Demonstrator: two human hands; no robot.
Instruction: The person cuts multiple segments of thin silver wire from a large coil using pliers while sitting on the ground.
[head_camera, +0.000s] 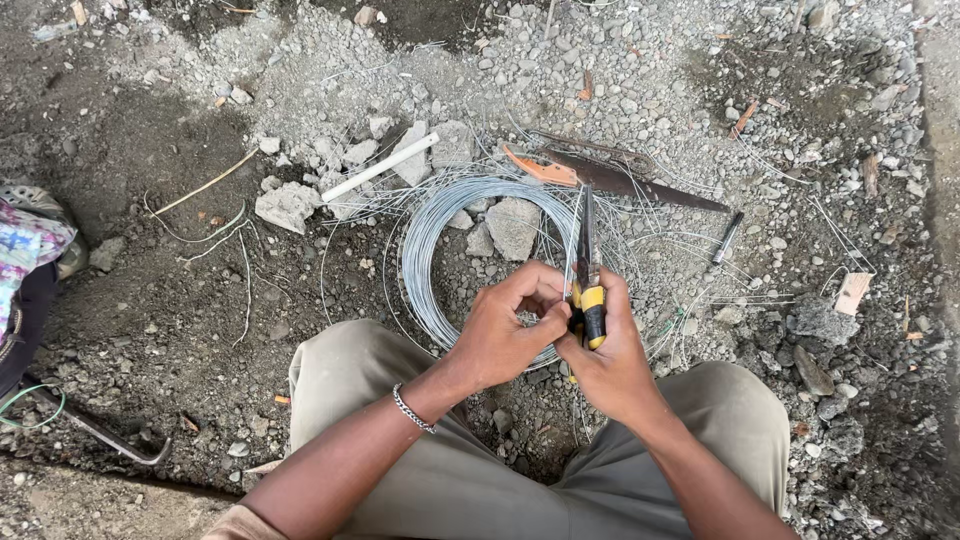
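My right hand (612, 355) grips a pair of pliers (586, 270) by their yellow and black handles, jaws pointing away from me. My left hand (500, 330) is closed beside the handles, fingers pinched on thin wire at the near rim of a coil of grey steel wire (430, 235). The coil lies flat on the gravel between my knees, with loose strands spreading around it. A metal bracelet sits on my left wrist.
A handsaw with an orange handle (600, 172) lies beyond the coil. A white pipe piece (378, 168), concrete chunks (288, 205), a dark pen-like tool (727, 238) and a bent steel bar (95, 428) lie about. A patterned cloth (25, 250) shows at the left edge.
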